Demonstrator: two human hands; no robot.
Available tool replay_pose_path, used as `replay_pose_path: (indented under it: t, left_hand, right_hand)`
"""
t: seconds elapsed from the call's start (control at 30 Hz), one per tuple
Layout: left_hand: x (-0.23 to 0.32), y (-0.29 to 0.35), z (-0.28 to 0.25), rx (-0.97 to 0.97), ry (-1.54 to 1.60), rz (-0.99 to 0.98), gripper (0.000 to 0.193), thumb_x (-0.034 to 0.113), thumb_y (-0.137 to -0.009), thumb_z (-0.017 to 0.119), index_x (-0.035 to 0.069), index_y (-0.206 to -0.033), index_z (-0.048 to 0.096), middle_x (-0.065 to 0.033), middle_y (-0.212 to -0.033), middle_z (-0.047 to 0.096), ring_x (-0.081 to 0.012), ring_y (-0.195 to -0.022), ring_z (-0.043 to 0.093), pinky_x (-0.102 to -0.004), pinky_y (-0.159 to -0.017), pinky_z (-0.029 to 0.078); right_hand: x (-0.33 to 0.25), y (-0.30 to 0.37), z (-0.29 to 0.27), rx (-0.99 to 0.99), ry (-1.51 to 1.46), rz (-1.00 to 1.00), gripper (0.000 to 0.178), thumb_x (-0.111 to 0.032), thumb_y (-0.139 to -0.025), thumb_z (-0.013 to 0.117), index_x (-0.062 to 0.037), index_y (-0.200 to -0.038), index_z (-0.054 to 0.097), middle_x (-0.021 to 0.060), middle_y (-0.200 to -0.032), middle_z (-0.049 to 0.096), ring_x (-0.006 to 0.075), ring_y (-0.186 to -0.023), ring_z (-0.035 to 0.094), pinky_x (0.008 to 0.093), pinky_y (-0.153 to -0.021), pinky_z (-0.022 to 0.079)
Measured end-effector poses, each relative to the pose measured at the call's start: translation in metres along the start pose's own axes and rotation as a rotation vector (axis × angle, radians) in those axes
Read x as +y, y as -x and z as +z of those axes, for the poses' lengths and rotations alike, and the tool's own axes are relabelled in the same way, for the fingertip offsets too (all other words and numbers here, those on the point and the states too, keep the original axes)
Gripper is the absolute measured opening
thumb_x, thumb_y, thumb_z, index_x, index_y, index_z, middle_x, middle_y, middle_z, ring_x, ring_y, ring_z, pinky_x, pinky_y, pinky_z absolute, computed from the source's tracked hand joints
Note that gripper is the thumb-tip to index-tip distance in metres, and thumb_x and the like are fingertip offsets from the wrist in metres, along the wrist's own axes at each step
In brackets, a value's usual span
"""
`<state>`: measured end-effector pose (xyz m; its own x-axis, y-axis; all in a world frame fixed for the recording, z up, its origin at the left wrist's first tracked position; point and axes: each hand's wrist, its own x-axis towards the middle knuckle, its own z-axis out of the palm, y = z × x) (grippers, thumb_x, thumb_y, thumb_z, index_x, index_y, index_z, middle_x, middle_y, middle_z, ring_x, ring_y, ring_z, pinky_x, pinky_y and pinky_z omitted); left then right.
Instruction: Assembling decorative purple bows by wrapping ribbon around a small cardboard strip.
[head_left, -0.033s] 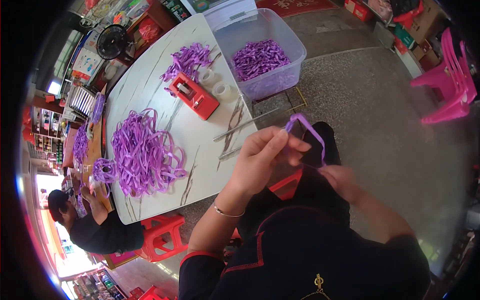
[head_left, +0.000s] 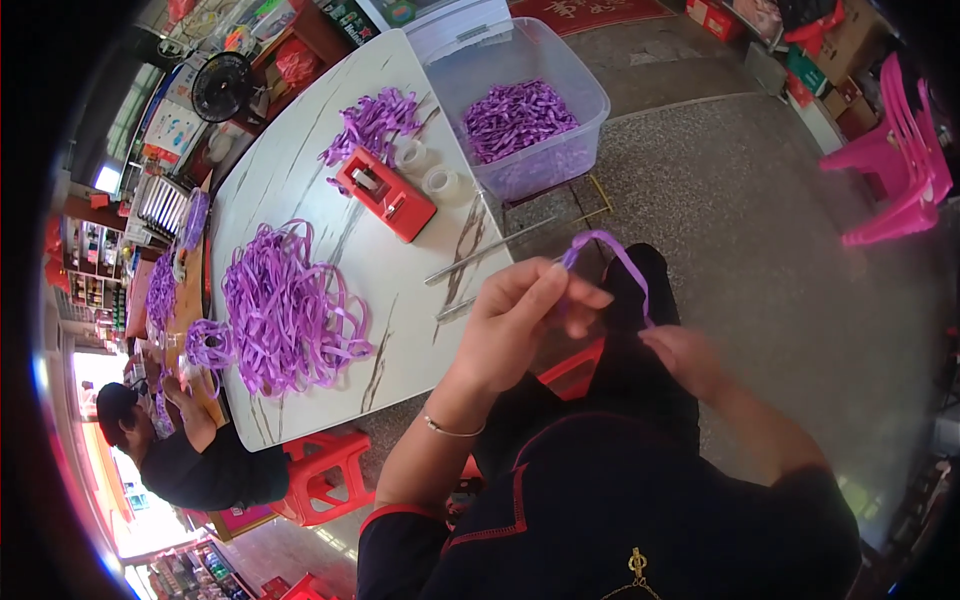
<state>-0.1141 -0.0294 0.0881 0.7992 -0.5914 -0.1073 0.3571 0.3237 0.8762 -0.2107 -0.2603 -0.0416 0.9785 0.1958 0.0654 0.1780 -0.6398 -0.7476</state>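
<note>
Above my lap, my left hand pinches a purple ribbon between thumb and forefinger, its other fingers curled loosely. The ribbon rises from that pinch, arches over and drops to my right hand, which is closed on its lower end and slightly blurred. To the left, a large heap of long purple ribbons lies on a white marble-patterned table. Farther back on the table are a smaller pile of purple ribbon pieces, a red tape dispenser and two clear tape rolls.
A clear plastic bin holding many purple ribbon pieces stands beyond the table's right edge. Thin metal rods jut past that edge. Another person sits at the left, near a red stool. A pink chair stands far right.
The ribbon between my hands now bends in a rounder arch, its top shifted slightly left. Both hands have barely moved and keep their hold.
</note>
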Motion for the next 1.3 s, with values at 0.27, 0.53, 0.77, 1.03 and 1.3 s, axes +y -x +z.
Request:
replay_pose_path:
  t: [0.27, 0.53, 0.77, 1.03, 1.3]
  left_hand:
    - [0.022, 0.051, -0.033, 0.100, -0.164, -0.046, 0.028, 0.018, -0.093, 0.042, 0.001, -0.074, 0.052, -0.0207, -0.081, 0.063, -0.0114, -0.046, 0.047, -0.0236, -0.052, 0.043]
    - [0.036, 0.084, -0.050, 0.154, -0.342, -0.154, 0.025, 0.014, -0.091, 0.045, 0.001, -0.070, 0.051, -0.0209, -0.083, 0.064, -0.0067, -0.044, 0.042, -0.0213, -0.049, 0.040]
    - [0.026, 0.074, -0.049, 0.202, -0.900, -0.119, 0.013, 0.004, -0.086, 0.052, -0.002, -0.076, 0.058, -0.0092, -0.075, 0.064, -0.0076, -0.054, 0.051, -0.0203, -0.048, 0.040]
    - [0.039, 0.055, -0.027, 0.194, -1.447, 0.504, 0.008, -0.002, -0.073, 0.064, -0.002, -0.077, 0.057, -0.0114, -0.082, 0.060, -0.0200, -0.064, 0.059, -0.0254, -0.053, 0.045]
    - [0.059, 0.032, -0.010, -0.083, -1.873, 1.006, 0.019, 0.006, -0.062, 0.064, 0.003, -0.079, 0.058, -0.0088, -0.091, 0.059, -0.0132, -0.055, 0.054, -0.0254, -0.049, 0.044]
  right_hand:
    - [0.020, -0.030, -0.021, 0.140, 0.269, -0.185, 0.013, -0.011, -0.081, 0.057, -0.0047, -0.092, 0.059, 0.0120, -0.087, 0.063, 0.0302, -0.080, 0.061, 0.0373, -0.068, 0.050]
    - [-0.005, -0.066, -0.045, 0.212, 0.439, -0.421, 0.016, -0.010, -0.081, 0.057, -0.0032, -0.094, 0.058, 0.0117, -0.083, 0.062, 0.0282, -0.078, 0.061, 0.0356, -0.065, 0.051]
    - [-0.041, -0.089, -0.068, 0.432, 0.395, -0.386, 0.037, -0.003, -0.075, 0.063, 0.0006, -0.110, 0.052, 0.0114, -0.092, 0.064, 0.0230, -0.069, 0.062, 0.0313, -0.060, 0.052]
    - [-0.082, -0.088, -0.073, 0.436, -0.178, -0.138, 0.088, -0.017, -0.062, 0.081, -0.0002, -0.132, 0.031, 0.0152, -0.120, 0.054, 0.0175, -0.095, 0.057, 0.0273, -0.071, 0.050]
    - [-0.117, -0.105, -0.039, -0.050, -0.909, -0.350, 0.099, -0.030, -0.053, 0.086, -0.0028, -0.133, 0.033, 0.0098, -0.114, 0.055, 0.0136, -0.092, 0.052, 0.0292, -0.081, 0.042]
